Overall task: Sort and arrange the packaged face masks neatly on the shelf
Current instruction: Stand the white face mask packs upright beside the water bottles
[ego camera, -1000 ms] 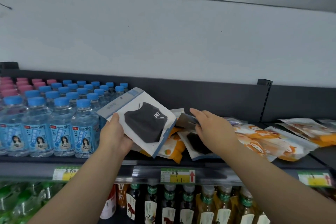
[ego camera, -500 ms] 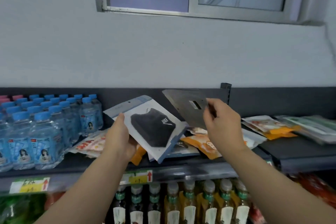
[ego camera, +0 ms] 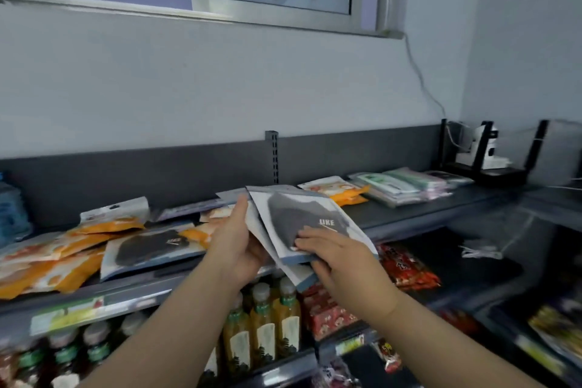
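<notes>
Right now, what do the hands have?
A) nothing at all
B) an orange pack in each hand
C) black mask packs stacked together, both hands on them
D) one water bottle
C: the left hand and the right hand both grip the black mask packs, one pack lying over the other.

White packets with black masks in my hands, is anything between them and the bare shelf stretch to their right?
Nothing visible. The left hand and right hand hold the white packets with black masks just in front of that bare dark grey shelf stretch; the orange packets and pale green packets lie farther back.
</notes>
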